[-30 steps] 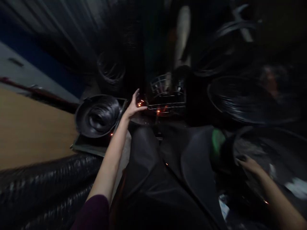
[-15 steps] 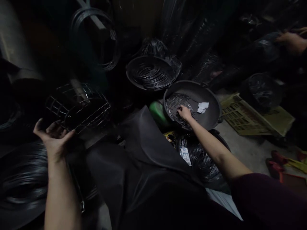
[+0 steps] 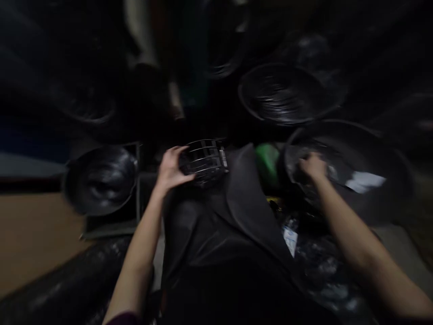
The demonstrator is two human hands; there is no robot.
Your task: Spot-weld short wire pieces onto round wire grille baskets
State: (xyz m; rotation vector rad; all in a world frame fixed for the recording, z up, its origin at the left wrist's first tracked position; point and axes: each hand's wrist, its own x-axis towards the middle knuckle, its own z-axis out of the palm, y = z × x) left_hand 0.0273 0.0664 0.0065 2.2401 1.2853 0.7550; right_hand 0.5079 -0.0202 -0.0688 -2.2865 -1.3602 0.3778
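My left hand [image 3: 171, 169] is spread, with its fingertips at the near end of a small wire mesh basket [image 3: 203, 162]. The basket rests low in front of me, over my dark apron [image 3: 209, 234]. My right hand [image 3: 313, 164] reaches down into a wide, dark round pan [image 3: 382, 155]. Its fingers are among thin metal wire pieces [image 3: 301, 158], which blur makes hard to see. A white scrap of paper [image 3: 365, 182] lies in the same pan. Whether that hand holds any wire is hidden.
A bright green object [image 3: 267, 163] stands left of the pan. Further pans hold black wire coils [image 3: 284, 92] [image 3: 101, 180]. A large black coil [image 3: 64, 280] lies at lower left beside a tan wooden surface [image 3: 34, 234]. A labelled black bundle [image 3: 290, 239] sits below the pan.
The view has swung, moving the basket from the left toward the middle. My left hand stays beside the basket, and my right hand stays inside the pan.
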